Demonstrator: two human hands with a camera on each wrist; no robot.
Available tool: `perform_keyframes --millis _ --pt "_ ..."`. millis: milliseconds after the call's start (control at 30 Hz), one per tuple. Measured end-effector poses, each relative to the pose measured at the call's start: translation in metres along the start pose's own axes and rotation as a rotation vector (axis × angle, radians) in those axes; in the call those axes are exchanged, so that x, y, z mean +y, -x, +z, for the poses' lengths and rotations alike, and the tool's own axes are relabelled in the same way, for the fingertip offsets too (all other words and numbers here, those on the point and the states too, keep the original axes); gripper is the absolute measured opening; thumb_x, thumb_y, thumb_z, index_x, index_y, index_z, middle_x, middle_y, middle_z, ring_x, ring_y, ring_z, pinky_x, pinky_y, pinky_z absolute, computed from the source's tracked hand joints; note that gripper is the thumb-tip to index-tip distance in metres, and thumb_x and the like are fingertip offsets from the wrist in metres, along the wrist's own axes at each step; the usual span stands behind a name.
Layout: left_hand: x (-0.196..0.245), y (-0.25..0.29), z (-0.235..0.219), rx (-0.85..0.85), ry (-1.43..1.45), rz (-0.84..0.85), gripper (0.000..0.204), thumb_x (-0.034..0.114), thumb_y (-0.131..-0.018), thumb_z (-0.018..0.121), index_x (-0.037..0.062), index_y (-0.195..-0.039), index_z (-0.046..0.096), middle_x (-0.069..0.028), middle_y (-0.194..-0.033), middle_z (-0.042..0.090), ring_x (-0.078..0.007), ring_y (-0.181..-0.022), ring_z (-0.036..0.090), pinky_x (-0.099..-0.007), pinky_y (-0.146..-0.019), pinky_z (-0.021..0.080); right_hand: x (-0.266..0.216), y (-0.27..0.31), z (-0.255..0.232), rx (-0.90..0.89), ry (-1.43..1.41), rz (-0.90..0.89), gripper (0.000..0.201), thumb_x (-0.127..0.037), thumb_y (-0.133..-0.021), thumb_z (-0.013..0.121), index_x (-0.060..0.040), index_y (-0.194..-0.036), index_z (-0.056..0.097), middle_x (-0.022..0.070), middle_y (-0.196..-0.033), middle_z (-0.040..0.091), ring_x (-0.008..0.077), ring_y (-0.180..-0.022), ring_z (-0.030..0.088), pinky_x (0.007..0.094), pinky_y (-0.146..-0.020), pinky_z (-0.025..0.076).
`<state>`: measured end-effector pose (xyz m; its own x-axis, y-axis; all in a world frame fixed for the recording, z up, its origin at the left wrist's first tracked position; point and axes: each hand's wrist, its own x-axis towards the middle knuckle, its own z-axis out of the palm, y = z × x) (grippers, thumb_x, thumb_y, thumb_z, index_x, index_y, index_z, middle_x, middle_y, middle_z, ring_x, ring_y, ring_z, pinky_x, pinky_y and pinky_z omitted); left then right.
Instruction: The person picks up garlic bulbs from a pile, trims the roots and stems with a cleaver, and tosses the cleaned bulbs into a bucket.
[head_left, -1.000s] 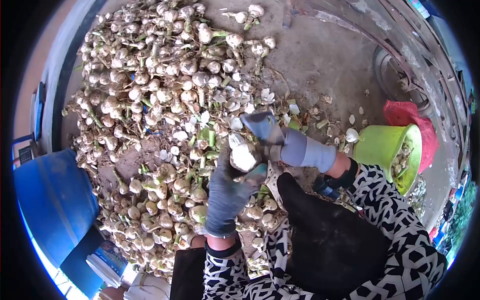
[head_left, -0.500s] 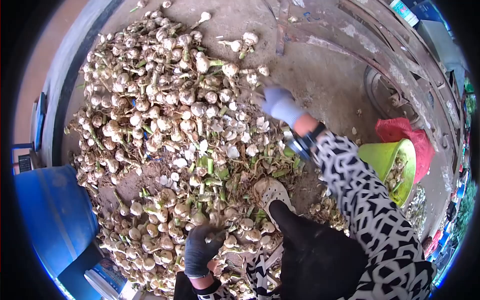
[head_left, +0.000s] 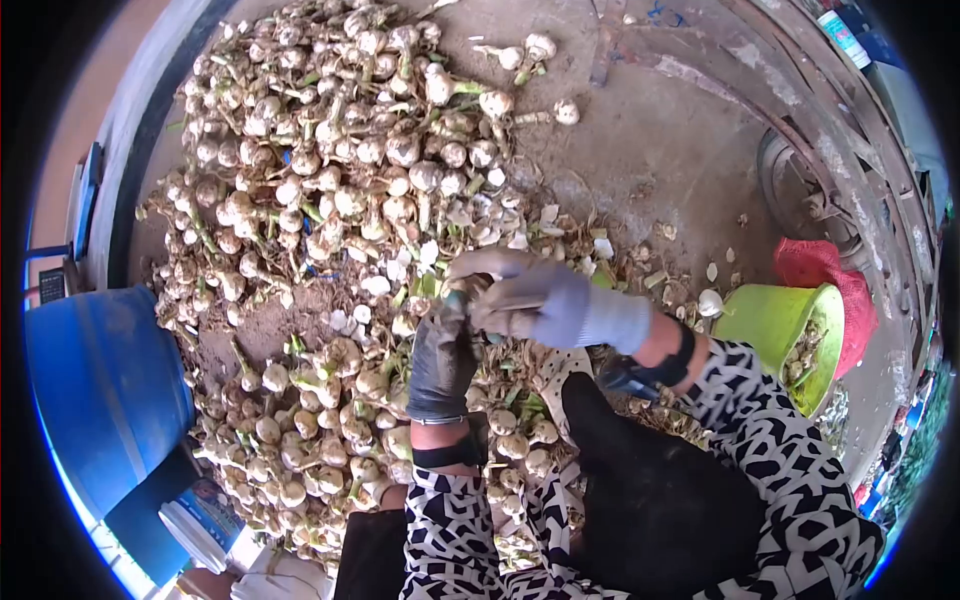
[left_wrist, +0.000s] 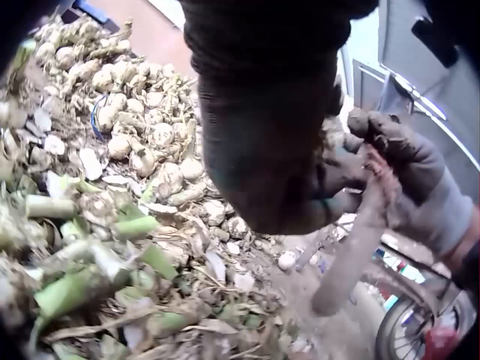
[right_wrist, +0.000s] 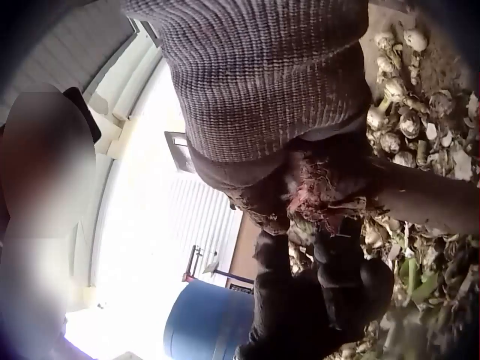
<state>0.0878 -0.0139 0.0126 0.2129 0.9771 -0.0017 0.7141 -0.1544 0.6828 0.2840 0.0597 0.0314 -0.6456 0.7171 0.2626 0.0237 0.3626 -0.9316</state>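
Note:
My left hand (head_left: 443, 365), in a dark grey glove, meets my right hand (head_left: 550, 305), in a paler knit glove, above the middle of the heap. Between them they grip a garlic bulb (right_wrist: 301, 231), mostly covered by the fingers. Reddish, dirty fibres (right_wrist: 319, 191) hang beside it under the right fingers. A long brownish stick-like piece (left_wrist: 341, 266) sticks out from the right hand in the left wrist view; I cannot tell whether it is a stalk or a handle. Loose garlic bulbs (head_left: 330, 200) with stalks spread over the floor around both hands.
Peeled skins and cut green stalks (left_wrist: 67, 292) litter the floor near the hands. A shoe (head_left: 560, 385) stands just below them. At the right are a lime-green bucket (head_left: 745, 315) and a red sack (head_left: 860, 310). A blue tub (head_left: 105, 385) stands at the left.
A second ago the left hand held a white bulb beside a blurred blade at the right hand. Then the hands parted, left low by the pile, right reaching forward; now they have come together.

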Motion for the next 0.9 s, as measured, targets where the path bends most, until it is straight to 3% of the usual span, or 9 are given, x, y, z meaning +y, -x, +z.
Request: perform_keyframes --millis 33,100,233,500,567,700,767,833,900 --pt "-0.004 0.008 0.003 0.009 0.107 -0.024 0.043 0.006 -0.089 0.056 -0.0037 -0.13 0.046 -0.0127 -0.108 0.067 -0.0207 -0.099 0.066 -0.0315 -0.083 0.054 -0.013 0.003 -0.009 0.002 -0.131 0.056 0.013 -0.002 -0.082 0.064 -0.0079 -0.094 0.064 0.0125 -0.123 0.059 0.0203 -0.09 0.066 0.031 -0.078 0.054" --pt "0.002 0.012 0.008 0.033 1.34 -0.321 0.06 0.023 -0.085 0.07 -0.0023 -0.132 0.044 -0.0125 -0.112 0.062 -0.0216 -0.099 0.064 -0.0295 -0.084 0.053 -0.035 0.006 -0.03 -0.043 0.083 0.082 0.019 -0.005 -0.079 0.067 -0.0102 -0.097 0.064 0.0106 -0.115 0.062 0.0233 -0.084 0.067 0.0335 -0.073 0.055" --pt "0.035 0.01 -0.017 0.056 1.38 -0.296 0.069 0.02 -0.074 0.082 -0.0007 -0.129 0.046 -0.0124 -0.119 0.056 -0.0163 -0.101 0.06 -0.0309 -0.086 0.054 -0.054 0.007 -0.03 -0.284 0.831 0.174 0.025 -0.034 -0.083 0.065 -0.0129 -0.095 0.064 0.0056 -0.098 0.065 0.0265 -0.074 0.067 0.0376 -0.062 0.054" --pt "0.075 0.01 -0.029 0.159 0.829 -0.406 0.069 0.007 -0.075 0.078 -0.0111 -0.13 0.04 -0.0177 -0.102 0.063 -0.0198 -0.091 0.065 -0.0312 -0.08 0.057 -0.054 0.014 -0.012 -0.184 0.971 0.15 0.028 -0.035 -0.079 0.069 -0.0124 -0.093 0.061 0.0044 -0.073 0.059 0.0255 -0.068 0.067 0.0415 -0.059 0.054" --pt "0.059 0.02 -0.017 0.198 0.46 -0.219 0.07 0.014 -0.078 0.077 -0.0109 -0.13 0.039 -0.0167 -0.102 0.064 -0.0198 -0.088 0.065 -0.031 -0.077 0.057 -0.048 0.015 -0.013 -0.261 0.86 0.256 0.029 -0.024 -0.078 0.065 -0.0146 -0.106 0.063 0.0096 -0.08 0.065 0.0264 -0.074 0.069 0.0404 -0.061 0.056" --pt "0.091 0.03 -0.016 0.045 1.207 -0.324 0.072 0.055 -0.082 0.065 -0.0016 -0.124 0.049 -0.0097 -0.107 0.06 -0.0159 -0.093 0.061 -0.0271 -0.078 0.052 0.035 0.033 -0.017 -0.396 0.727 0.739 0.025 -0.027 -0.084 0.065 -0.0141 -0.105 0.066 0.0113 -0.078 0.066 0.0293 -0.069 0.067 0.0387 -0.063 0.055" --pt "0.086 0.022 -0.02 0.019 1.114 -0.377 0.07 0.045 -0.085 0.067 0.0008 -0.132 0.041 -0.0106 -0.111 0.058 -0.0163 -0.097 0.06 -0.0279 -0.08 0.052 0.029 0.043 -0.017 0.118 0.622 0.564 0.02 -0.02 -0.093 0.057 -0.0112 -0.107 0.067 0.0078 -0.076 0.069 0.0216 -0.066 0.069 0.0378 -0.054 0.054" --pt "0.076 0.019 -0.021 -0.068 1.415 -0.495 0.078 0.032 -0.082 0.074 0.0017 -0.14 0.032 -0.0121 -0.116 0.056 -0.0174 -0.103 0.059 -0.0279 -0.086 0.052 -0.013 0.042 -0.009 0.085 0.115 0.747 0.018 -0.02 -0.094 0.058 -0.0089 -0.104 0.069 0.0059 -0.072 0.067 0.0178 -0.064 0.067 0.0343 -0.054 0.053" --pt "0.072 0.017 -0.013 0.003 1.002 -0.274 0.081 0.014 -0.074 0.082 0.0034 -0.139 0.037 -0.0109 -0.116 0.057 -0.0176 -0.102 0.059 -0.0284 -0.088 0.052 -0.026 0.041 -0.007 0.032 -0.378 0.888 0.018 -0.019 -0.094 0.059 -0.0067 -0.102 0.07 0.0039 -0.067 0.066 0.014 -0.062 0.066 0.0308 -0.053 0.052"
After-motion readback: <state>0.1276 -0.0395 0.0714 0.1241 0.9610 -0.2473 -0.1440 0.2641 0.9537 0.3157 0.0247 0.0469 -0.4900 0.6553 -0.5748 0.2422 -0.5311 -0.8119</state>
